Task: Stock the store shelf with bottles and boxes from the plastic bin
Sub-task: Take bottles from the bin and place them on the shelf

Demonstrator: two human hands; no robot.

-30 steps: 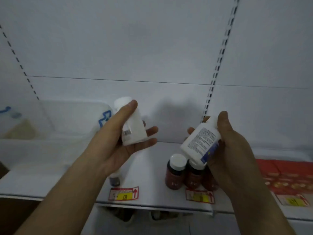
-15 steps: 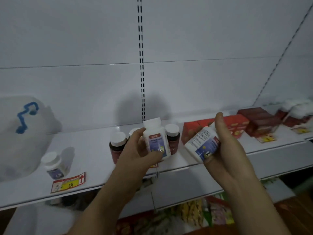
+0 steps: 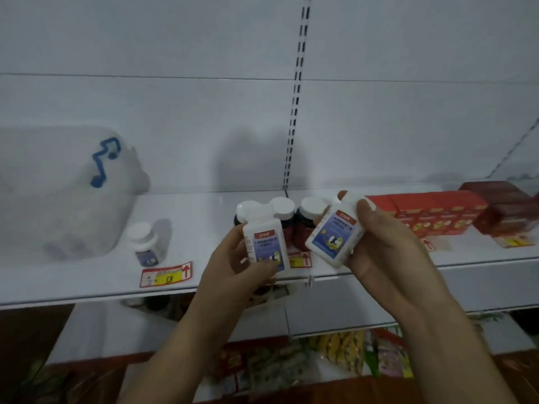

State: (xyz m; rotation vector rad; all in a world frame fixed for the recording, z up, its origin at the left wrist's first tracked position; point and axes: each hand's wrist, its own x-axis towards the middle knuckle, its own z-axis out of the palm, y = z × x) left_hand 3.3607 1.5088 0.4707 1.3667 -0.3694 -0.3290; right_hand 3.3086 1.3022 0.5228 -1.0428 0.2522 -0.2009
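Left hand grasping a white bottle upright by its lower body, label forward; right hand grasping a second white bottle, tilted cap-up toward the back panel, thumb across its upper side. Both bottles held in front of the shelf, over its front edge, not yet set down

Step in hand, as judged: carrying a pair of bottles to the shelf for placement. Next move likely calls for righting the tilted bottle and lowering each onto bare shelf surface, label outward, probably toward the matching lone white bottle standing at left near the plastic bin

Surroundings: translucent bin with a blue music-note mark resting on the shelf at far left; contents too blurred to tell. Dark red bottles with white caps grouped directly behind the two held bottles. Row of red boxes to the right, darker boxes beyond. Price tag on the front edge below the lone bottle

Obstruction: the dark red group occupying the spot straight ahead, so a sideways shift to the open stretch between it and the lone bottle seems needed; risk of knocking the capped bottles when lowering
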